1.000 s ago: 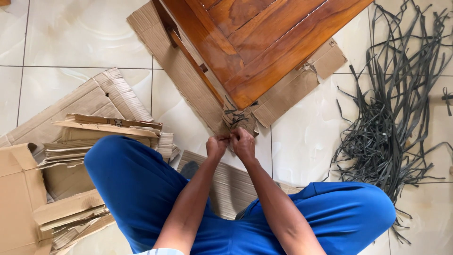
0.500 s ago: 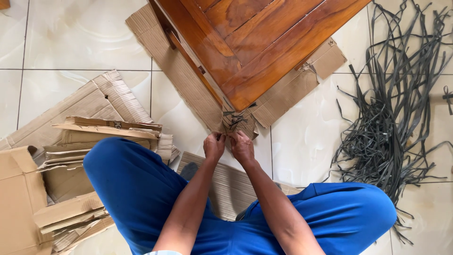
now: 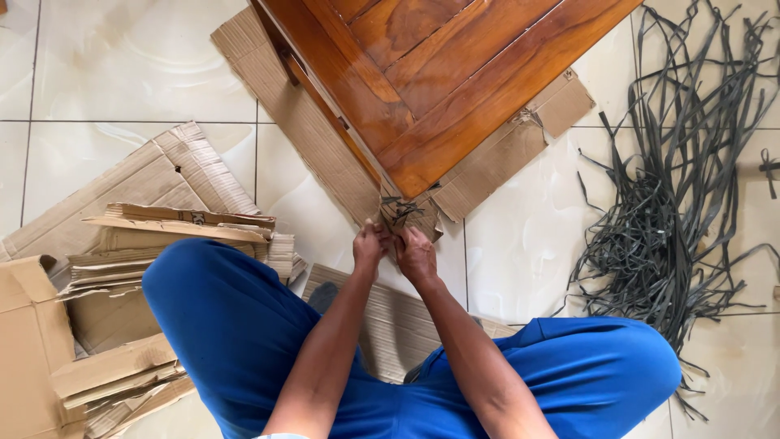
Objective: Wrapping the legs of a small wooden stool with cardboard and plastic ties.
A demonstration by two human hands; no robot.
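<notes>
Below the wooden table's near corner, the left hand and right hand meet, both pinching a dark strap around the cardboard wrapping that corner.

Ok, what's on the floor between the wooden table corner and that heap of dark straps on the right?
In the head view, a cardboard flap juts from under the wooden table; past it, bare pale floor tile runs to the heap of dark straps.
</notes>
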